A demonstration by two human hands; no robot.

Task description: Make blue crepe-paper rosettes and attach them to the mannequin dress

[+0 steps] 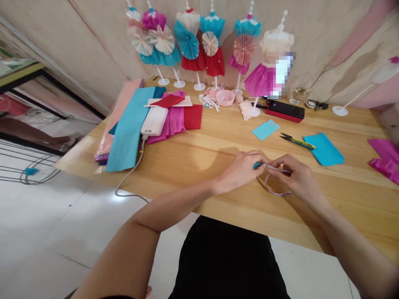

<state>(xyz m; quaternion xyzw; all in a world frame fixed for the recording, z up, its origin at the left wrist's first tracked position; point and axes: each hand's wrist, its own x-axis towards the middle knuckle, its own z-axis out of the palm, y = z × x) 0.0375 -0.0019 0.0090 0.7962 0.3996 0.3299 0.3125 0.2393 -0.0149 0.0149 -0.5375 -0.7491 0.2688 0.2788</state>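
Note:
My left hand (241, 171) is closed in a pinch on a small folded piece of blue paper (257, 165) over the wooden table (199, 166). My right hand (294, 176) is curled just to its right, fingers gripping a roll of tape (276, 185) that rests on the table, with a strip of tape running toward the blue piece. The two hands nearly touch at the fingertips.
Green-handled scissors (297, 142) lie beyond the hands between two blue paper sheets (324, 149). Stacked crepe paper and a white power bank (154, 121) lie at the left. Paper-dress mannequins (199, 45) line the back wall, with a pink bowl (225, 97) and a black-red case (285, 111).

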